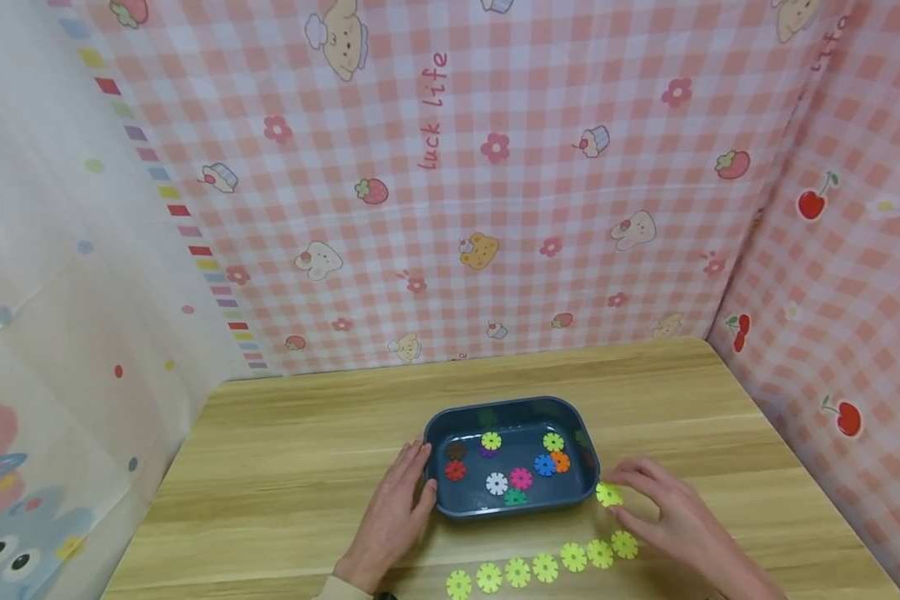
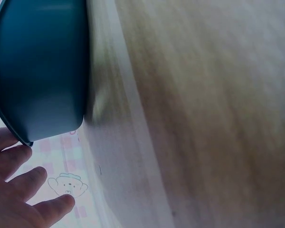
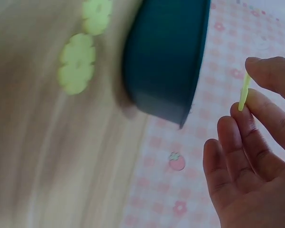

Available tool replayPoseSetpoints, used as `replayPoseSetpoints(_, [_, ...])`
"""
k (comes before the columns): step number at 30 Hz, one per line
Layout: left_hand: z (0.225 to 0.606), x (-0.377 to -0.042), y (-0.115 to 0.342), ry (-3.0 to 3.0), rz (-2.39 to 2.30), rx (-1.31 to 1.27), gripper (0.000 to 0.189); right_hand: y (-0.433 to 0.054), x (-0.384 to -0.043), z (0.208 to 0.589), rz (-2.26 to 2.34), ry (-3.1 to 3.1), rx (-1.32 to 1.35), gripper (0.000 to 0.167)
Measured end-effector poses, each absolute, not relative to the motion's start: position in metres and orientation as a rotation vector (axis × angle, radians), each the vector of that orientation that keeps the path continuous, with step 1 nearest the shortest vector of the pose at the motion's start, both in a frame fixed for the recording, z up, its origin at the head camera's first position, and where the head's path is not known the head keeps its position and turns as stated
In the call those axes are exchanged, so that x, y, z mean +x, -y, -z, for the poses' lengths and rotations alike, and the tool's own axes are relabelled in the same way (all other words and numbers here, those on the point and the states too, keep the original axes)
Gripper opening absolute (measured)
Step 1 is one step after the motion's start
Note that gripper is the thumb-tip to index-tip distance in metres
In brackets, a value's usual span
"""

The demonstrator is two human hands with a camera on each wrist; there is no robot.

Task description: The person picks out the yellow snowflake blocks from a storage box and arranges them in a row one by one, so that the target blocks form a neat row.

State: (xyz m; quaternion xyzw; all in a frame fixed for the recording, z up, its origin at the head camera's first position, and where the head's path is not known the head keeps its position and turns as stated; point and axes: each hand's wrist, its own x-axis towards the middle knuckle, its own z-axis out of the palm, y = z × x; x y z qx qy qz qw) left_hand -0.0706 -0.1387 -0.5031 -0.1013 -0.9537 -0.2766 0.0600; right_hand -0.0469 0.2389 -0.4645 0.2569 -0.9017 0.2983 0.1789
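A dark blue tray (image 1: 510,510) stands on the wooden table, with several notched plastic discs lying inside it. My left hand (image 1: 393,508) rests against the tray's left end, fingertips at its rim in the left wrist view. Just off the tray's right end, my right hand (image 1: 671,512) pinches a yellow-green disc (image 1: 608,495) between thumb and fingers; the right wrist view shows this disc (image 3: 244,92) edge-on. Several more yellow-green discs (image 1: 545,567) lie in a row on the table in front of the tray.
In the tray are red (image 1: 455,471), white (image 1: 497,483), pink (image 1: 521,478), blue (image 1: 544,465) and orange (image 1: 562,462) discs, among others. Behind the table (image 1: 292,467) hangs a pink checked cloth (image 1: 450,308); a similar cloth covers the right side.
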Motion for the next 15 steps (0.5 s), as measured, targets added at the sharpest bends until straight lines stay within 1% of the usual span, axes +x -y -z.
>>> replayPoseSetpoints(7, [0.504, -0.071, 0.139, 2.883, 0.839, -0.307, 0.054, -0.253, -0.041, 0.473, -0.815, 2.68, 0.623, 0.035])
replayPoseSetpoints(15, [0.503, -0.071, 0.139, 2.885, 0.839, -0.312, 0.054, -0.273, -0.036, 0.482, -0.816, 2.837, 0.579, 0.032])
